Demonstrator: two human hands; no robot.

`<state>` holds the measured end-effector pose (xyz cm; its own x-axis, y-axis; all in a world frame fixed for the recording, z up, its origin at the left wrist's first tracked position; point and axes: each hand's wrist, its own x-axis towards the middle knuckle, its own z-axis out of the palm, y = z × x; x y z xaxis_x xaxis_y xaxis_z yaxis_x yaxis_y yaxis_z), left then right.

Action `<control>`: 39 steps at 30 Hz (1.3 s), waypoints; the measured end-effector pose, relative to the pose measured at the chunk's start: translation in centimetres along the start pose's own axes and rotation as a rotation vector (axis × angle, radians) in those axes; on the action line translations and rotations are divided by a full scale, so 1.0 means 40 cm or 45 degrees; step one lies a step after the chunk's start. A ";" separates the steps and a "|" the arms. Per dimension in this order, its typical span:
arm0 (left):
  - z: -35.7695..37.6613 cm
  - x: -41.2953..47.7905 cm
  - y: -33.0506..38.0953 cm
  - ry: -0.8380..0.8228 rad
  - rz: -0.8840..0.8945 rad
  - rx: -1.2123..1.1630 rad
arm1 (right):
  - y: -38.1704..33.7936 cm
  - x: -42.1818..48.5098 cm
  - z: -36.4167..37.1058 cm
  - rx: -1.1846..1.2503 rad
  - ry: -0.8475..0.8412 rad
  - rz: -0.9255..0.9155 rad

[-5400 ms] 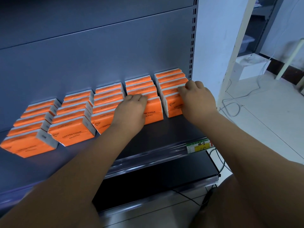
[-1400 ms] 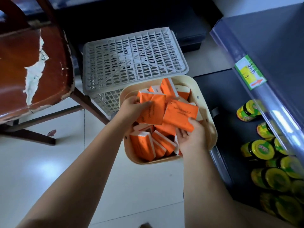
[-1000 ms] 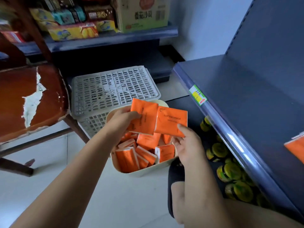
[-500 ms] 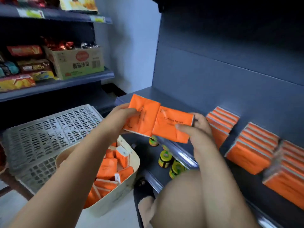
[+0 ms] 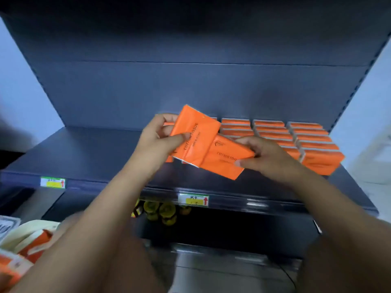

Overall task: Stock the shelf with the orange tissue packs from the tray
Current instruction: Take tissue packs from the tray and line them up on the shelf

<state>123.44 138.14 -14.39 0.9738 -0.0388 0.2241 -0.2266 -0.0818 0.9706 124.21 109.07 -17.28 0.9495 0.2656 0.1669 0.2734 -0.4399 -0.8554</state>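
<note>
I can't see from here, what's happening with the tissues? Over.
Left hand and right hand each hold a pack. Above the shelf. Nothing in the way.

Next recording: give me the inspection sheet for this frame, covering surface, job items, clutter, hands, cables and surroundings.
Surface: dark blue metal shelf, bare on its left half.
Job's things: rows of orange tissue packs stocked on the right; two more packs held above the shelf; cream plastic tray with packs at lower left.
Clutter: yellow-lidded jars on the lower shelf.
Hands: left hand grips the upper tissue pack; right hand grips the lower tissue pack.
Cables: nothing seen.
Surroundings: price labels on the shelf edge; pale wall both sides.
</note>
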 end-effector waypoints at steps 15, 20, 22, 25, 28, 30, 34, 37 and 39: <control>0.316 0.096 -0.136 -0.120 0.420 0.271 | 0.237 -0.277 -0.312 -0.613 0.461 0.141; 0.448 0.086 -0.165 -0.404 0.579 0.582 | 0.294 -0.294 -0.357 -0.844 0.489 0.246; 0.492 0.086 -0.174 -0.381 0.704 0.743 | 0.317 -0.291 -0.363 -0.917 0.520 0.263; 0.547 0.089 -0.189 -0.353 0.918 0.963 | 0.328 -0.282 -0.356 -1.055 0.566 0.283; 0.577 0.104 -0.216 -0.350 1.025 1.064 | 0.331 -0.270 -0.330 -1.279 0.544 0.205; 0.586 0.112 -0.230 -0.364 1.075 1.114 | 0.336 -0.260 -0.322 -1.366 0.542 0.174; 0.597 0.124 -0.253 -0.358 1.089 1.167 | 0.350 -0.244 -0.320 -1.430 0.586 0.148; 0.613 0.116 -0.266 -0.344 1.087 1.212 | 0.357 -0.241 -0.320 -1.479 0.609 0.117; 0.622 0.111 -0.265 -0.348 1.084 1.256 | 0.362 -0.239 -0.321 -1.506 0.620 0.120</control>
<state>129.67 114.05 -25.89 0.5133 -0.6251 0.5880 -0.7909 -0.6106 0.0414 121.05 89.15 -24.95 0.8623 -0.0376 0.5050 -0.0661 -0.9971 0.0386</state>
